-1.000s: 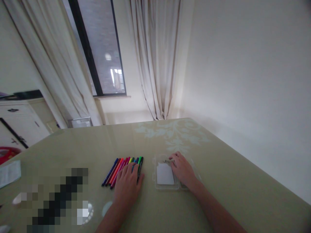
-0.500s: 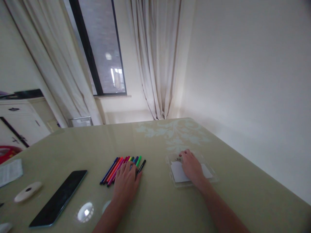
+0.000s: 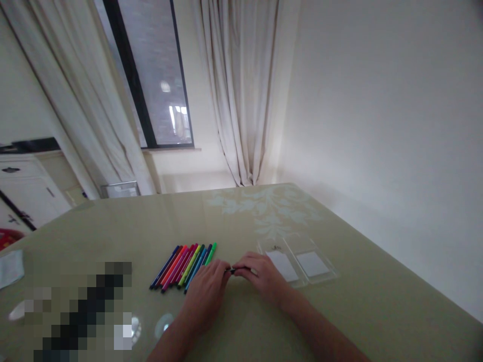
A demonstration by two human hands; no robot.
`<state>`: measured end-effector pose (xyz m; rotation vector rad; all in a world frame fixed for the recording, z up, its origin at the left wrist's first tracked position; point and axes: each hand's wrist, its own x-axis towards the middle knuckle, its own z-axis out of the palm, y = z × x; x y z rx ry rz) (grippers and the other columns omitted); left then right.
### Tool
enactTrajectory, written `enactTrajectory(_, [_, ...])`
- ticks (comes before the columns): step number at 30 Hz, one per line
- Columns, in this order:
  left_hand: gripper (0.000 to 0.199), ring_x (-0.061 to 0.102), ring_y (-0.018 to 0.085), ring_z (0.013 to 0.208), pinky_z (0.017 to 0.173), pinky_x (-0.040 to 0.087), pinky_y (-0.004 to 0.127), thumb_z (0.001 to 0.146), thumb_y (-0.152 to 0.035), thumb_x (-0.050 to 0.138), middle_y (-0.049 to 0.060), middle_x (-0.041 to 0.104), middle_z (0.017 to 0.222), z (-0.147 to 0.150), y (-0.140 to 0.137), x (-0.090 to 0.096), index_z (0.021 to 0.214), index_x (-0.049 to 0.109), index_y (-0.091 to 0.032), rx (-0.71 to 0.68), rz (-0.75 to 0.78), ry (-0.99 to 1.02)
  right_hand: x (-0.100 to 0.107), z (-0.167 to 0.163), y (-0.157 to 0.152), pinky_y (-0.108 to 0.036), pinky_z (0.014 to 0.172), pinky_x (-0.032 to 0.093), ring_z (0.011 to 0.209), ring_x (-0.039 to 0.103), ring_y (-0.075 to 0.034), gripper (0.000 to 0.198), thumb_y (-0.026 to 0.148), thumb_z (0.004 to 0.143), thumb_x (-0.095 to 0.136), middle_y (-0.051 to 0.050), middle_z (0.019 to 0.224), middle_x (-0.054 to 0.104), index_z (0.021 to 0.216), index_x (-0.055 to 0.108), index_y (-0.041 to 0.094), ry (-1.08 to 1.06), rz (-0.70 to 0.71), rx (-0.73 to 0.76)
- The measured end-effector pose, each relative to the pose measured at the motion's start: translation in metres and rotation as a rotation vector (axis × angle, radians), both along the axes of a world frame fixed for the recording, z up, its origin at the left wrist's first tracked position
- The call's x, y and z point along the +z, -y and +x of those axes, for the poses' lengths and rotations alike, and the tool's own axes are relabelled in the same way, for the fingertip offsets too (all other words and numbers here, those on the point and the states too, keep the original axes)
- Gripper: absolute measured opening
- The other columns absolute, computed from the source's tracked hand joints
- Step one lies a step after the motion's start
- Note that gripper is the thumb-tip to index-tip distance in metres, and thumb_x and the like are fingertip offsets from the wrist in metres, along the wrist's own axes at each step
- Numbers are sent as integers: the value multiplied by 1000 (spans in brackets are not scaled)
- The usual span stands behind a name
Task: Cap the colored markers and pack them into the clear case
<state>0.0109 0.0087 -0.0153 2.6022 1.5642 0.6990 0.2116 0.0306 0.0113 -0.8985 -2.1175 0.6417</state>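
Observation:
My left hand (image 3: 208,287) and my right hand (image 3: 264,273) meet over the table, fingertips pinched at the two ends of a thin black marker pen (image 3: 231,270). It is held roughly level, and most of it is hidden by the fingers. Just left of my left hand lies a slanted row of coloured marker pens (image 3: 180,265), in blue, red, orange, pink, yellow and green. Beyond my right wrist lies a clear plastic case (image 3: 329,274), with white paper (image 3: 312,263) in its right part and another white sheet (image 3: 284,266) in its left part, beside my right hand.
On the left of the table (image 3: 241,221) a long dark object (image 3: 85,311) is blurred by pixelation. A round clear disc (image 3: 164,324) lies near my left forearm. A pale cloth or paper (image 3: 11,267) lies at the left edge. A wall (image 3: 377,151) runs along the right side.
My right hand has left the plastic case and moved left to meet my left hand. The black marker pen has left the row's right end and is between both hands.

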Motion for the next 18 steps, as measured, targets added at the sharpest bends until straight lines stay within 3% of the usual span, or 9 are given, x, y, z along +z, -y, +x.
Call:
enactTrajectory(6, [27, 69, 21, 83, 73, 46, 30, 107, -24, 37, 3, 73, 91, -5, -4, 16, 97, 62, -23, 114, -84, -136, 6, 28, -19, -28, 78, 53, 81, 71, -17, 24, 42, 98, 63, -3, 87, 79, 94, 81, 25, -90, 15, -59])
enactTrajectory(9, [30, 68, 20, 80, 70, 45, 30, 108, -26, 34, 4, 72, 90, -22, -10, 18, 99, 62, -22, 250, -86, -75, 6, 62, -35, -30, 78, 54, 82, 72, -20, 24, 43, 94, 66, -5, 87, 79, 90, 80, 23, -197, 60, -309])
enactTrajectory(12, [28, 67, 23, 95, 84, 47, 35, 107, -29, 39, 7, 72, 101, -27, -12, 14, 101, 65, -21, 190, -7, -51, 3, 80, -43, -29, 70, 54, 73, 70, -20, 27, 45, 92, 66, -6, 85, 78, 94, 76, 21, -272, 43, -509])
enactTrajectory(15, [23, 65, 23, 96, 88, 45, 37, 104, -30, 48, 5, 71, 100, -15, -6, 9, 98, 69, -23, 55, -18, -98, -3, 63, -40, -27, 68, 52, 70, 68, -18, 24, 43, 94, 64, -3, 80, 75, 89, 71, 21, -147, 54, -450])
enactTrajectory(18, [18, 64, 22, 96, 87, 45, 35, 101, -30, 53, 5, 70, 100, -3, 3, 8, 97, 69, -23, -33, -95, -62, -10, 31, -33, -28, 80, 50, 87, 70, -19, 20, 29, 101, 53, -4, 92, 76, 94, 70, 22, 133, 93, -323])
